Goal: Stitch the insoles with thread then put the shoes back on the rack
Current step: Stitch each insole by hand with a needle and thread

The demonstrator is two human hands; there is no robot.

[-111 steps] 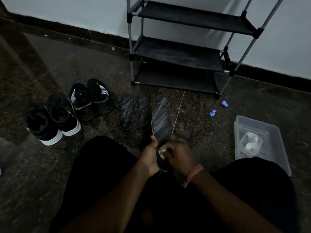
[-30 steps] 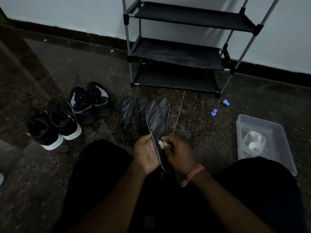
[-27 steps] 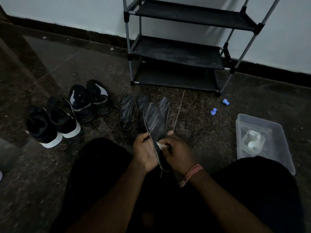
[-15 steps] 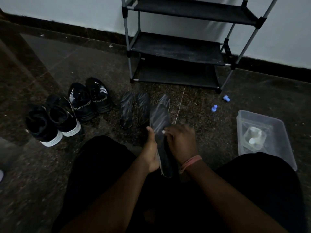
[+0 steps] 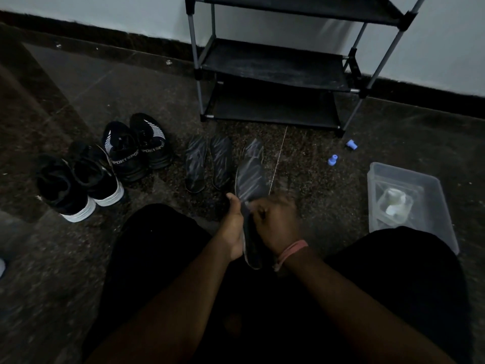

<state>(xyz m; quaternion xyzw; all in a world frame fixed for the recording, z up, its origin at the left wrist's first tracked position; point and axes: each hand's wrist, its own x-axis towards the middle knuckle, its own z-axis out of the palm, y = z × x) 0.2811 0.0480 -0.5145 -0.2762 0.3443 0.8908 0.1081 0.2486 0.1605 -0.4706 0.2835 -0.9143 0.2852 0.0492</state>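
Insole [image 5: 250, 179]: held upright over floor [image 5: 78, 258], front of rack [image 5: 273, 67] | left hand [image 5: 233, 227]: grips its left edge, thumb up | right hand [image 5: 278, 222]: blurred, fingers curled at its right edge, seemingly pinching | shoes [image 5: 105, 164]: floor, left | tray [image 5: 409, 200]: right

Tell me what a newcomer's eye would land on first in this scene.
First, the two hands at the centre: the left hand grips a dark insole while the blurred right hand works at its edge. Next, two pairs of black shoes sit on the floor to the left, off the black rack by the wall. On the right stands a clear plastic box.
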